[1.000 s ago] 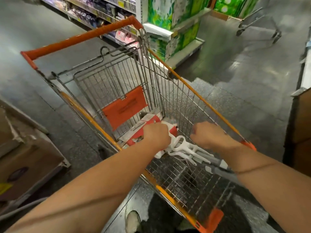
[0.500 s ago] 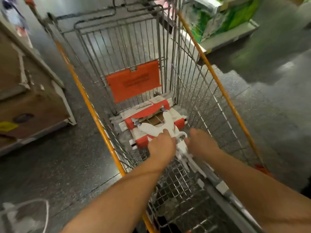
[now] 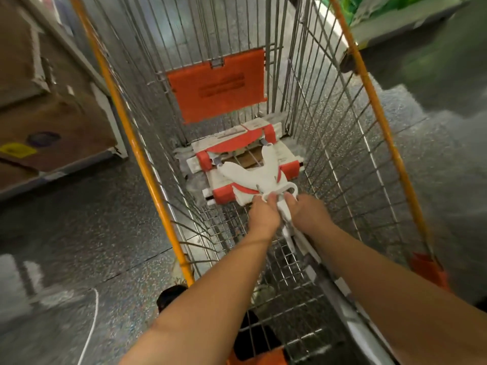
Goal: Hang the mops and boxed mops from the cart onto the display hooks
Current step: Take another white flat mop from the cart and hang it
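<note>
The speckled grey floor (image 3: pixel 79 227) runs open along the left of the cart and off to the right of it. The wire cart (image 3: pixel 147 167) fills the middle of the view. Its 2 orange top rails draw closer together toward the far end, and its mesh walls hem in the basket on both sides.

Brown cardboard boxes (image 3: pixel 52 122) stand on a low platform to the left. Their near corner is close to the cart's left rail, with a strip of floor between. Green packs (image 3: pixel 395 6) sit at the upper right, beyond the right rail.

Inside the cart, an orange flap (image 3: pixel 216 88) hangs on the far wall. Below it, red-and-white mop heads (image 3: pixel 237 143) lie flat on the basket floor against the far end. The near half of the mesh floor is bare wire.

A mop (image 3: pixel 253 175) has its white forked neck lying over those heads, and its grey pole (image 3: pixel 342 299) slants back under the right forearm.

The left hand (image 3: pixel 263 217) curls its fingers on the white loop of the neck. The right hand (image 3: pixel 307 214) grips the neck just beside it, the 2 hands almost touching.

A thin white cord (image 3: pixel 89 325) curves over the floor at lower left.
</note>
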A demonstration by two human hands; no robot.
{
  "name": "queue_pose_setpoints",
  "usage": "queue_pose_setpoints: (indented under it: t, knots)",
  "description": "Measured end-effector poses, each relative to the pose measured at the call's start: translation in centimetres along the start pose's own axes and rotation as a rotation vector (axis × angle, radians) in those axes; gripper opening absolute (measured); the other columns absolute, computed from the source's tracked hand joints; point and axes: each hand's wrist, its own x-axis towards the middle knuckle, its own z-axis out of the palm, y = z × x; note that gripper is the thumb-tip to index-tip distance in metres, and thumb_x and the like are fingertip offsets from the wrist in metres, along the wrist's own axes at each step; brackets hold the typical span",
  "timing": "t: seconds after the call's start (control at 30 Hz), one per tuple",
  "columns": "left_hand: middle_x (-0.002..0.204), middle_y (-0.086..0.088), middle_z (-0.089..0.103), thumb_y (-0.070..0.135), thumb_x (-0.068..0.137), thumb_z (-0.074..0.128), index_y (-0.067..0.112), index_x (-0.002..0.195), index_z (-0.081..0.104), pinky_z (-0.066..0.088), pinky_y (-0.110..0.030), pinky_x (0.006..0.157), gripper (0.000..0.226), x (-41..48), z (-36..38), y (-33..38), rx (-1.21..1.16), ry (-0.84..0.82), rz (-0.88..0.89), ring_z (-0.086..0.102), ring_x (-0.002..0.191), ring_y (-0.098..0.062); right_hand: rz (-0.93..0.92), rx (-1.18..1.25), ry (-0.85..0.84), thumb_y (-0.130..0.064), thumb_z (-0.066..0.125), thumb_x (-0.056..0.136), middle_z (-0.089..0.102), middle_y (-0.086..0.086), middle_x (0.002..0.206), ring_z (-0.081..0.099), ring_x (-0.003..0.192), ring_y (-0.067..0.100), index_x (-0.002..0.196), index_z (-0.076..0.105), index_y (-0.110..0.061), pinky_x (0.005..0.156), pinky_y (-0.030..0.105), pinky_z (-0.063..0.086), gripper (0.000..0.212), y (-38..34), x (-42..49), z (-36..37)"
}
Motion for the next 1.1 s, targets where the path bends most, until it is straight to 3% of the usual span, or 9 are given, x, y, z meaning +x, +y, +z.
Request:
queue_pose_setpoints:
  t: [0.33, 0.43, 0.53, 0.6, 0.67, 0.8, 0.87, 1.0, 1.1]
  knots:
    - [0.114, -0.026, 0.063, 0.032, 0.101, 0.042, 0.001, 0.119, 0.057, 0.050, -0.047, 0.087, 0.039, 0.0, 0.2, 0.2, -0.247, -0.016, -0.092, 0.061, 0.105, -0.042, 0.017, 0.028, -0.028, -0.039, 0.022, 0.104, 0.062, 0.025, 0.113, 0.060, 0.104, 0.035, 0.115, 0.060, 0.001, 0.085, 0.038, 0.045, 0.057, 0.0, -0.3, 0.0]
    - [0.112, -0.024, 0.064, 0.031, 0.102, 0.041, 0.005, 0.118, 0.056, 0.051, -0.044, 0.077, 0.034, -1.0, 0.1, 0.6, -0.357, -0.025, -0.088, 0.063, 0.098, -0.039, 0.051, -0.002, 0.037, -0.045, 0.024, 0.102, 0.064, 0.023, 0.109, 0.061, 0.100, 0.034, 0.108, 0.064, 0.001, 0.079, 0.035, 0.044, 0.061, -0.2, -1.1, -0.5]
    - [0.108, -0.018, 0.066, 0.034, 0.100, 0.043, 0.015, 0.105, 0.056, 0.052, -0.045, 0.083, 0.023, -1.9, -0.4, 1.4, -0.428, -0.032, -0.084, 0.064, 0.096, -0.034, 0.063, -0.030, 0.093, -0.047, 0.023, 0.102, 0.066, 0.022, 0.107, 0.062, 0.098, 0.033, 0.103, 0.066, 0.000, 0.077, 0.034, 0.043, 0.064, -0.7, -1.9, -1.2]
    - [0.097, -0.013, 0.065, 0.034, 0.101, 0.043, 0.018, 0.102, 0.054, 0.056, -0.044, 0.075, 0.019, -2.8, -1.0, 2.5, -0.461, -0.066, -0.080, 0.064, 0.084, -0.030, 0.071, -0.007, 0.121, -0.048, 0.023, 0.102, 0.066, 0.022, 0.105, 0.062, 0.096, 0.033, 0.102, 0.065, 0.000, 0.074, 0.034, 0.041, 0.063, -1.5, -3.0, -2.5]
    - [0.091, -0.013, 0.063, 0.031, 0.102, 0.041, 0.017, 0.104, 0.052, 0.053, -0.039, 0.063, 0.018, -3.7, -1.6, 4.0, -0.488, -0.120, -0.057, 0.061, 0.072, -0.026, 0.090, 0.017, 0.155, -0.043, 0.023, 0.103, 0.064, 0.023, 0.109, 0.061, 0.098, 0.033, 0.112, 0.062, -0.002, 0.076, 0.035, 0.043, 0.057, -2.4, -4.1, -3.9]
    - [0.094, -0.006, 0.064, 0.030, 0.102, 0.044, 0.020, 0.104, 0.054, 0.056, -0.046, 0.082, 0.015, -5.0, -3.0, 6.6, -0.493, -0.182, -0.050, 0.064, 0.090, -0.029, 0.174, 0.077, 0.242, -0.034, 0.025, 0.104, 0.057, 0.021, 0.120, 0.056, 0.108, 0.034, 0.133, 0.050, -0.011, 0.084, 0.037, 0.045, 0.045, -4.9, -7.3, -6.9]
    - [0.095, -0.006, 0.064, 0.030, 0.101, 0.046, 0.017, 0.110, 0.054, 0.057, -0.047, 0.079, 0.019, -5.7, -3.7, 7.3, -0.515, -0.214, -0.088, 0.063, 0.092, -0.030, 0.198, 0.114, 0.290, -0.030, 0.029, 0.104, 0.055, 0.019, 0.122, 0.054, 0.111, 0.034, 0.140, 0.042, -0.014, 0.087, 0.038, 0.046, 0.042, -6.0, -8.7, -7.8]
    - [0.101, -0.012, 0.063, 0.028, 0.101, 0.048, 0.017, 0.117, 0.049, 0.057, -0.038, 0.061, 0.019, -7.6, -5.5, 9.1, -0.607, -0.321, -0.148, 0.063, 0.083, -0.028, 0.230, 0.036, 0.343, -0.040, 0.028, 0.103, 0.062, 0.020, 0.107, 0.059, 0.100, 0.034, 0.108, 0.062, -0.008, 0.081, 0.038, 0.048, 0.046, -8.2, -11.3, -9.6]
    - [0.097, -0.011, 0.061, 0.026, 0.101, 0.047, 0.015, 0.118, 0.048, 0.055, -0.032, 0.049, 0.020, -8.5, -7.0, 10.0, -0.622, -0.362, -0.141, 0.063, 0.073, -0.023, 0.241, 0.067, 0.392, -0.042, 0.028, 0.103, 0.059, 0.017, 0.092, 0.060, 0.094, 0.034, 0.100, 0.063, -0.009, 0.072, 0.036, 0.045, 0.048, -9.6, -12.6, -9.5]
